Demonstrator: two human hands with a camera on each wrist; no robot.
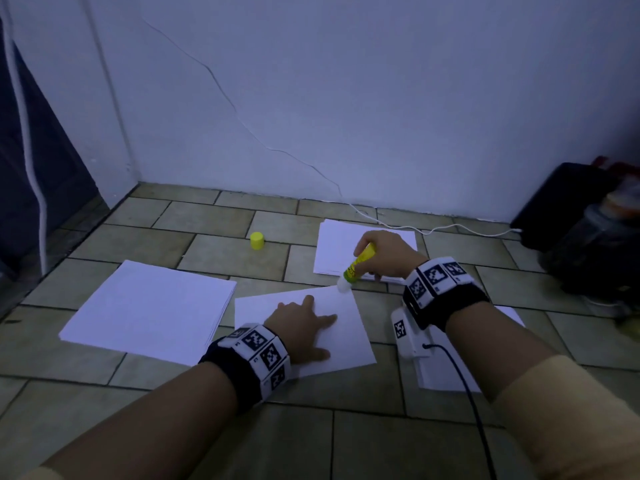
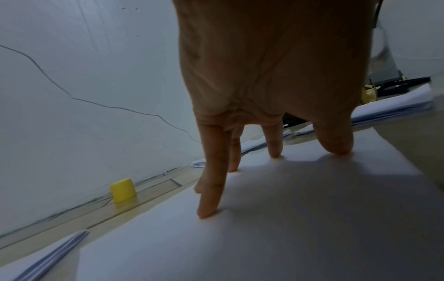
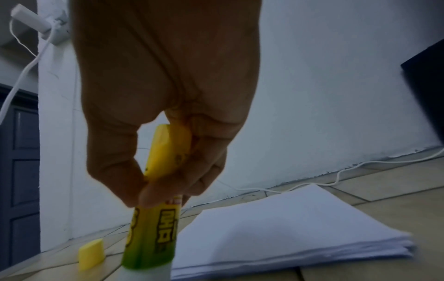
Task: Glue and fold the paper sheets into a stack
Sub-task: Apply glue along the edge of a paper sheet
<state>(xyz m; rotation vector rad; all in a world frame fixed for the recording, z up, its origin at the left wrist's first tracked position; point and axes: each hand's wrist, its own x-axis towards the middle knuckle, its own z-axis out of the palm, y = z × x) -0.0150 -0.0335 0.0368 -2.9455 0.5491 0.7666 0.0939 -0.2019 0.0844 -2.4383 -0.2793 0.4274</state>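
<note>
glue stick (image 1: 358, 265) tilted, tip down-left on sheet (image 1: 349, 327)

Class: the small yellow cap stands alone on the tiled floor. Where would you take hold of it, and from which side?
Pinch the small yellow plastic cap across its round side wall, coming from above. It stands upright on the tiled floor, apart from the paper stacks, so a fingertip grip fits either side.
</note>
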